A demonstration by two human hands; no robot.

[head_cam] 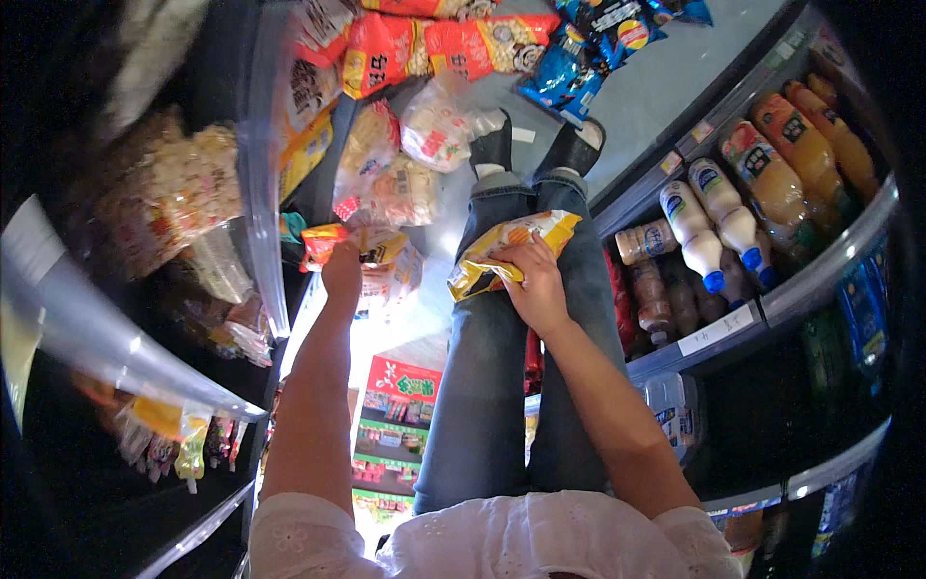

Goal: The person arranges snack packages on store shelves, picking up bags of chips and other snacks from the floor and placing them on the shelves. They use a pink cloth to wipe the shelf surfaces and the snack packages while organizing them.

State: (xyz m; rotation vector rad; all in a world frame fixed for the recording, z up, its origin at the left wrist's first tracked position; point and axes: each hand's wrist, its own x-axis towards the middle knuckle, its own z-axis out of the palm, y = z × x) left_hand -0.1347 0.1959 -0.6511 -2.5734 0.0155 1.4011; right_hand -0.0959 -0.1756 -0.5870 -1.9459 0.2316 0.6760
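My right hand [535, 282] grips a yellow and white snack bag [506, 246] in front of my jeans, fingers spread over its face. At the left, my left hand [343, 268] is closed on a small red-orange packet [318, 243], its fingertips partly hidden. Just right of that hand stands a yellow and white food package [394, 271], near the lower-left shelf. Clear bags of pale food, one bag [403, 192] among them, lie beyond it, close to a white printed plastic bag [438, 130].
Red snack bags [452, 47] and blue bags [564, 76] lie on the floor past my shoes. On the right, a shelf [694, 326] carries white milk-drink bottles [691, 224] and orange juice bottles [785, 170]. A left shelf edge [264, 181] runs beside bagged puffed snacks [181, 195].
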